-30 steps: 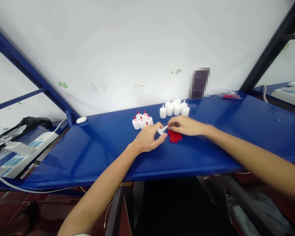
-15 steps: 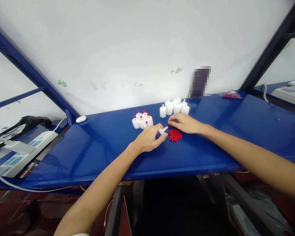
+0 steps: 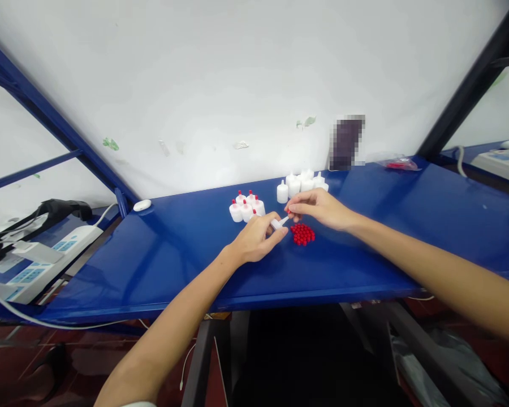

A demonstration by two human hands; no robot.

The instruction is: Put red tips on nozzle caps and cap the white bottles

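My left hand (image 3: 258, 237) is closed around a small white nozzle bottle (image 3: 277, 224), tilted so its bare tip points up and right. Between the thumb and fingertips of my right hand (image 3: 316, 207) is a red cap (image 3: 289, 211), right at the nozzle's tip; whether they touch I cannot tell. A pile of loose red caps (image 3: 302, 234) lies just below my right hand. Several white bottles with red caps (image 3: 236, 212) stand behind my left hand, one of them partly hidden by it. Behind my right hand is a group of uncapped white bottles (image 3: 282, 193).
All this is on a blue tabletop (image 3: 173, 260) against a white wall. A white oval case (image 3: 142, 205) lies at the back left, a clear bag with red contents (image 3: 401, 164) at the back right. White power strips (image 3: 55, 260) and cables are at the left.
My right hand has lifted a red cap from beside the pile and brought it to the nozzle tip. My left hand has stayed nearly in place with the bottle.
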